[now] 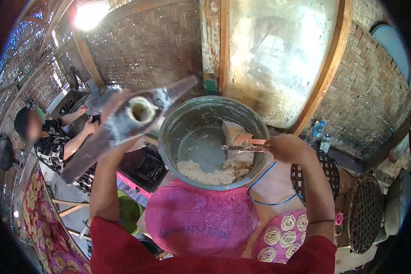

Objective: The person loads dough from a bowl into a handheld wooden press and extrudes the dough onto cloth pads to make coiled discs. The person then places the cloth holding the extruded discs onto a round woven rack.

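My left hand (117,104) is wrapped around the middle of a long wooden press (96,150) with a round, dough-smeared hole, tilted up left of the basin. The wood hides part of that hand. My right hand (285,148) is closed on a pinkish-orange spatula (256,141), its blade against the dough. Beside the spatula a thin, dough-crusted strip (244,148) juts from the same hand; I cannot make out its kind. Pale dough (233,160) lies along the right side and near bottom of a large grey basin (166,157).
A pink cloth-covered round (201,219) sits before the basin. Noodle-like coils rest on another pink round (278,246) at right. Left are a stove (148,166), a green bucket (130,212) and a person (55,137) working. Woven trays (365,214) stand right.
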A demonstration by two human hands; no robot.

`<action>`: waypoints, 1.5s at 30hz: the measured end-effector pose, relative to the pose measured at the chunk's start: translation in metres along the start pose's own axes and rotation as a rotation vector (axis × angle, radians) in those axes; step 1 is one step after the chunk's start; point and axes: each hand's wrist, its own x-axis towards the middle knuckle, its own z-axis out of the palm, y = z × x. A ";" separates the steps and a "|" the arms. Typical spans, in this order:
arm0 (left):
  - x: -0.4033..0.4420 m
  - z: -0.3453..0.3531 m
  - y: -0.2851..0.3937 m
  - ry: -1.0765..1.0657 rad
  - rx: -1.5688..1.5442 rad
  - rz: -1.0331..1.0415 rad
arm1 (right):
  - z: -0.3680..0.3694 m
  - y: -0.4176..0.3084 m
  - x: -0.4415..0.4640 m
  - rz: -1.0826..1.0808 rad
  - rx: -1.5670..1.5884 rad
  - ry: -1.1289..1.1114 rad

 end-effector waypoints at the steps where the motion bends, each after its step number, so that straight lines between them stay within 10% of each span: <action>1: 0.002 0.007 0.005 -0.023 -0.038 0.018 | 0.000 0.002 -0.001 0.004 -0.001 0.008; 19: -0.013 0.040 -0.021 -0.148 -0.138 0.212 | 0.156 -0.020 0.127 -0.195 0.006 -0.390; 29: -0.019 0.057 -0.009 -0.281 -0.369 0.178 | 0.002 0.018 0.021 -0.147 0.758 -0.597; 32: -0.016 0.067 -0.004 -0.290 -0.320 0.186 | -0.042 0.011 -0.017 -0.505 0.666 -0.198; 34: -0.011 0.071 0.008 -0.245 -0.470 0.202 | -0.082 -0.006 -0.040 -0.108 0.895 -0.389; 36: -0.005 0.071 0.020 -0.239 -0.457 0.231 | -0.070 0.008 -0.022 -0.297 0.725 -0.274; 39: 0.004 0.085 0.037 -0.237 -0.422 0.277 | -0.100 -0.049 -0.030 0.005 0.601 -0.257; 41: 0.007 0.097 0.050 -0.253 -0.370 0.309 | -0.089 -0.072 -0.030 -0.266 0.007 0.284; 45: 0.020 0.078 0.061 -0.305 -0.625 0.155 | -0.061 -0.128 -0.053 -0.114 -0.521 0.571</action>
